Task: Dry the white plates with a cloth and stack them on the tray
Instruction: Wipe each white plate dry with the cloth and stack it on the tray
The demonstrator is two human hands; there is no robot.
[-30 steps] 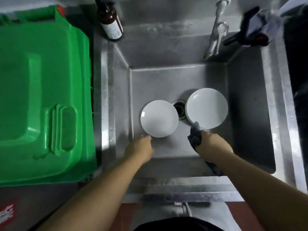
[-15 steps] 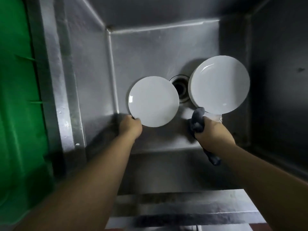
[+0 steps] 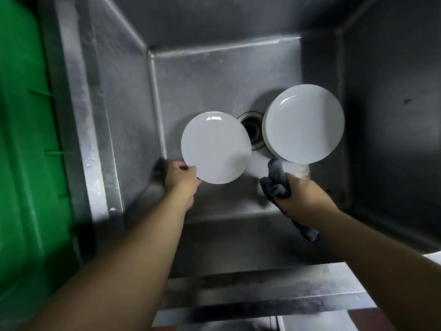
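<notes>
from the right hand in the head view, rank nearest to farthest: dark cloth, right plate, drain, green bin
1. dark cloth, gripped in the right hand itself.
2. right plate, just above the hand, its lower rim beside the cloth.
3. drain, up and to the left, between the two plates.
4. green bin, far left, outside the sink.

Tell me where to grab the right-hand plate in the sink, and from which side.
Pinch the near rim of the right plate, coming from the person's side, as the left hand does its plate. That edge is clear; the right hand already grips the cloth.
</notes>
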